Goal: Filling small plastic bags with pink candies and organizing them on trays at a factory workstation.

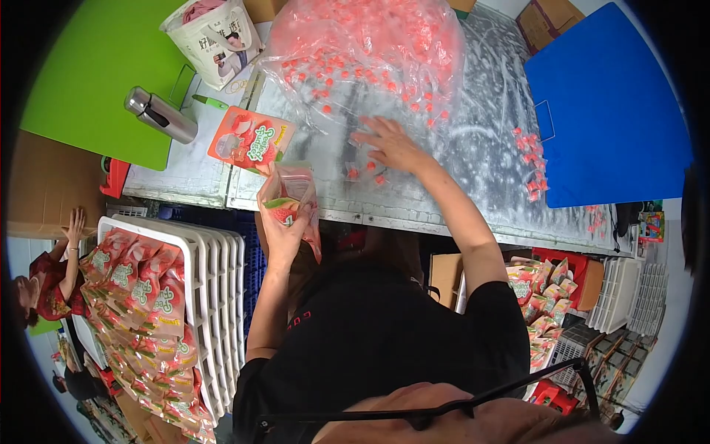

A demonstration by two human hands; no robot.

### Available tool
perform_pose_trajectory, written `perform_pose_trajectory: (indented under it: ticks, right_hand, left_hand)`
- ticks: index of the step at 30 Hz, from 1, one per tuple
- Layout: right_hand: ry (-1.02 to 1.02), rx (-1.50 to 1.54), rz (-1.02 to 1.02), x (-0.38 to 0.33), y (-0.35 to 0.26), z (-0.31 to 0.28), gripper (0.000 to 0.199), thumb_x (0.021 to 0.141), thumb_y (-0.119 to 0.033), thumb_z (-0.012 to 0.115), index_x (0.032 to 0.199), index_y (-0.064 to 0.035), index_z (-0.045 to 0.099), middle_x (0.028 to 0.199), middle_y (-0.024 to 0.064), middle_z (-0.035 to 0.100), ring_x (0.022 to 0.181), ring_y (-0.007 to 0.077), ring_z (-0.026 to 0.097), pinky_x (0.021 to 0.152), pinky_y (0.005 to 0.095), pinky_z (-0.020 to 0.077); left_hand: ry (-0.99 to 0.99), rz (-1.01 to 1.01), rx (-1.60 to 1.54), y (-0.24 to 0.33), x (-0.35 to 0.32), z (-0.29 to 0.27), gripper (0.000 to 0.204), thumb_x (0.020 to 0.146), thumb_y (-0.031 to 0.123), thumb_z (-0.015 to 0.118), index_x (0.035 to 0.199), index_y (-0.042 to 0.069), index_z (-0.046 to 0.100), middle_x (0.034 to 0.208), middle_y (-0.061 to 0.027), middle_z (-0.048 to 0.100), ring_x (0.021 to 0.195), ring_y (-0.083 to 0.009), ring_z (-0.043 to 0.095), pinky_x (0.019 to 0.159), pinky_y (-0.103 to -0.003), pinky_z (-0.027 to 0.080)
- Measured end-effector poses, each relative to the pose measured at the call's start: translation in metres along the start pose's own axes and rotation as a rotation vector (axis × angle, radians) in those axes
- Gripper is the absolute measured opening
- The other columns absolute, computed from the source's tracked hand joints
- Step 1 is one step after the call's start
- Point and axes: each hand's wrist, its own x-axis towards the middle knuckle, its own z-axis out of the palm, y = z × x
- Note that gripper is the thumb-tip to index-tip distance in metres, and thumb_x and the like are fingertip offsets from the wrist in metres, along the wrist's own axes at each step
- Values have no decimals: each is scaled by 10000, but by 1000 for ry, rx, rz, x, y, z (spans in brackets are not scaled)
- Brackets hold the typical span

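Left hand (285, 226) clamped around an open pouch (294, 194), held upright at the near table (481, 159) edge. Right hand (392, 144) flat, fingers spread apart, pressing on small wrapped candies (362, 172) just in front of a big clear bag (366, 55) full of pink sweets. 1 more pouch (251, 139) lying flat beside a steel flask (159, 115). Filled pouches stacked in a white crate (196, 259), lower left.

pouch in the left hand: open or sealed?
Open. The pouch is upright in the left hand and its top edges are spread apart, showing the inside. The right hand lies on loose candies.
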Motion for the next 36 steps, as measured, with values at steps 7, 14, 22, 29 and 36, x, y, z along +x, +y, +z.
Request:
perform_pose_trajectory:
  ticks: [7,14,22,29,36]
  right_hand:
    - [-81,212,83,1,47,13,543,932,-160,630,1453,-223,489,1497,54,463,1352,276,434,1132,417,333]
    - [113,1114,445,-52,41,1,475,989,-129,557,1457,-161,484,1409,89,547,1195,160,545,1012,295,439]
    - [298,571,473,-98,23,1,448,864,-14,675,1301,-96,621,1198,64,619,1022,144,587,875,259,479]
    - [320,648,499,-104,7,13,442,860,-38,682,1294,-89,616,1174,99,622,1014,213,595,878,291,478]
    - [205,14,129,-56,-78,17,611,818,-384,739,1376,-223,549,1382,93,474,1186,293,488,1051,494,340]
  left_hand:
    - [48,-37,-43,0,-5,-2,566,778,4,763,1266,-15,475,990,-40,538,908,-133,511,869,-281,433]
    - [-7,-54,-37,0,-4,5,410,785,8,756,1098,-4,491,934,-28,524,881,-128,507,830,-280,434]
    - [-31,-99,-153,13,-5,5,672,775,-1,750,1364,-29,428,1180,-101,546,1050,-177,520,959,-318,417]
    - [-30,-58,-48,1,-9,2,596,781,-10,727,1312,-23,456,1068,-66,557,967,-156,530,905,-297,437]
    - [-67,-54,-46,-8,-8,-1,760,698,-46,736,1384,-25,410,1325,-130,454,1231,-235,473,1054,-346,394]
